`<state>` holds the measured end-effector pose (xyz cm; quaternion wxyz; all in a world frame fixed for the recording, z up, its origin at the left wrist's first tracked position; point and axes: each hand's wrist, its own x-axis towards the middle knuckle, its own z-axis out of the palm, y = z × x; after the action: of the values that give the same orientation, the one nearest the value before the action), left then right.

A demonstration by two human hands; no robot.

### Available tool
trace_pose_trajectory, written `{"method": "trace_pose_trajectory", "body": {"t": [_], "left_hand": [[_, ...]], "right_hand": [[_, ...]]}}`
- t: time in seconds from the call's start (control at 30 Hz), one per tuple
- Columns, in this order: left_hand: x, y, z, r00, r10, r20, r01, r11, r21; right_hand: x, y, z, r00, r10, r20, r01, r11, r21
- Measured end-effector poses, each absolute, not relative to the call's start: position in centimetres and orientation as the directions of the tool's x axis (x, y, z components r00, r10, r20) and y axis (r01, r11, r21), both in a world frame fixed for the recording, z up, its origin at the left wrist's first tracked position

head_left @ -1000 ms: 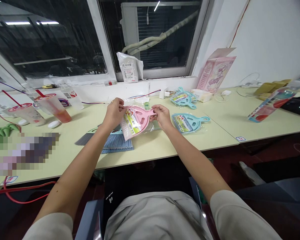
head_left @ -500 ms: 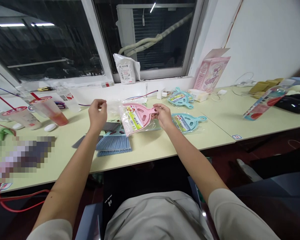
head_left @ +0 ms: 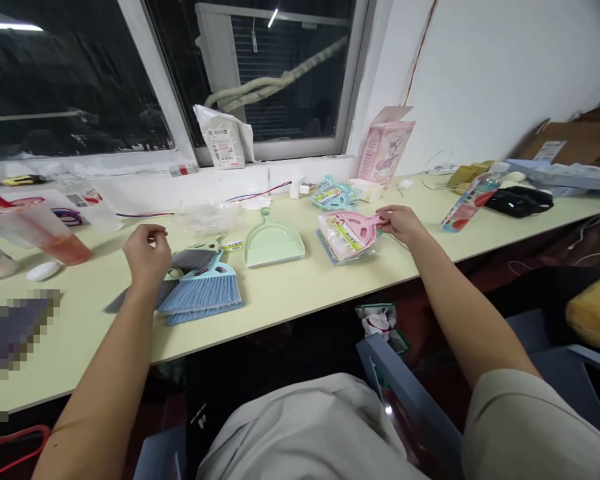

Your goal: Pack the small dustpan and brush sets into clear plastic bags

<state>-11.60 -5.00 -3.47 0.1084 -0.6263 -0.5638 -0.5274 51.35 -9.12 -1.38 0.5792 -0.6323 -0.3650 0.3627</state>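
Observation:
My right hand (head_left: 401,224) pinches the handle of a pink dustpan (head_left: 355,233) in a clear bag with a printed label. The pink pan lies over a blue dustpan set (head_left: 330,250), which is mostly covered. My left hand (head_left: 147,253), its fingers curled closed with nothing visible in them, hovers at the left beside several brushes. A blue-bristled brush (head_left: 203,293) is in front there, with a grey-bristled brush (head_left: 195,259) behind it. Between my hands a pale green dustpan (head_left: 274,241) lies on the table, handle pointing to the window.
Packed blue dustpan sets (head_left: 333,195) lie at the back near a pink box (head_left: 385,150). Crumpled clear plastic (head_left: 213,219) is behind the brushes. Left stands a cup of red drink (head_left: 55,233); right, a bottle (head_left: 470,200) and a black item (head_left: 517,200). The table's front edge (head_left: 280,320) is close.
My right hand has carried the pink dustpan rightward and down onto the blue set. The pale green dustpan is now uncovered. My left hand stays curled near the brushes; the view has turned right.

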Motion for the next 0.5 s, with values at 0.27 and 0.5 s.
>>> {"method": "trace_pose_trajectory", "body": {"t": [0.27,0.5], "left_hand": [[-12.3,-4.9,-4.0,-0.209,0.651,0.730,0.854,-0.242,0.461],[-12.2,-5.0,-4.2,-0.202,0.646,0.736,0.809,-0.314,0.497]], "right_hand": [[51.6,-6.8,-5.0,0.476,0.879,0.032,0.197,-0.071,-0.978],[52.2,-6.6,-4.7,0.438,0.899,0.010,0.296,-0.134,-0.946]]}}
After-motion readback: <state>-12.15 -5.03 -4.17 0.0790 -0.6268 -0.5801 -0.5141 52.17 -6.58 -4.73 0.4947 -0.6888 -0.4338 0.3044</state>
